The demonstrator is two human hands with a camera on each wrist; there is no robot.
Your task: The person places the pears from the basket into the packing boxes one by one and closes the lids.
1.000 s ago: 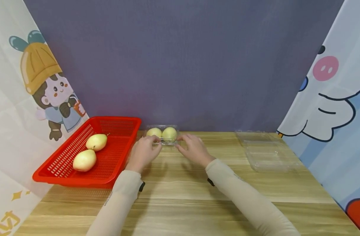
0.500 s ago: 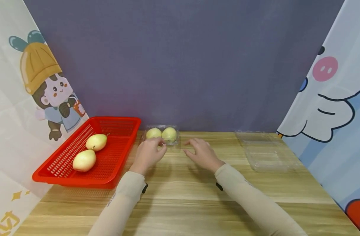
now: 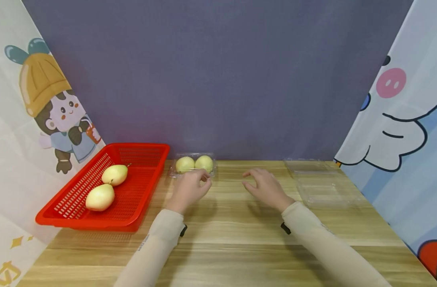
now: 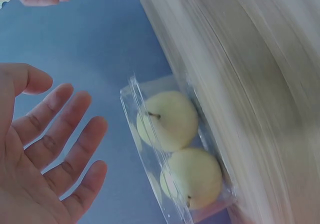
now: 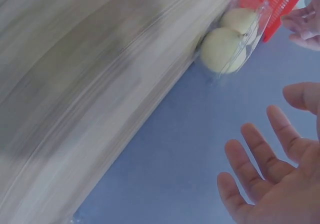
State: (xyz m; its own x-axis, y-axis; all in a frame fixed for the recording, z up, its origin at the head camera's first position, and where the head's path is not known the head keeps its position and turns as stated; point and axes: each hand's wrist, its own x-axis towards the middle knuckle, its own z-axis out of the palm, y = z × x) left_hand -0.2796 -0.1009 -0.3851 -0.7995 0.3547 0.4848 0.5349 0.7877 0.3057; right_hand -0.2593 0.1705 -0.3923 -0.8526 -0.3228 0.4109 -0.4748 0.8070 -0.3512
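Observation:
A see-through plastic fruit box stands at the back of the table with two pale yellow pears side by side inside. My left hand is in front of this box in the head view and overlaps its near edge. In the left wrist view its fingers are spread and loosely bent, apart from the box, with nothing in them. Farther right, my right hand hovers over the wood between the pear box and the other plastic boxes. Its fingers are relaxed and hold nothing.
On the left, a red plastic basket holds two more pears. See-through plastic boxes lie at the right back. A dark grey-blue cloth rises behind the wooden table, with printed cartoon curtains at both sides.
Both hands have let go of the pear box and drawn back toward the person. The right hand has moved well to the right, the left hand slightly right. The box has stayed put.

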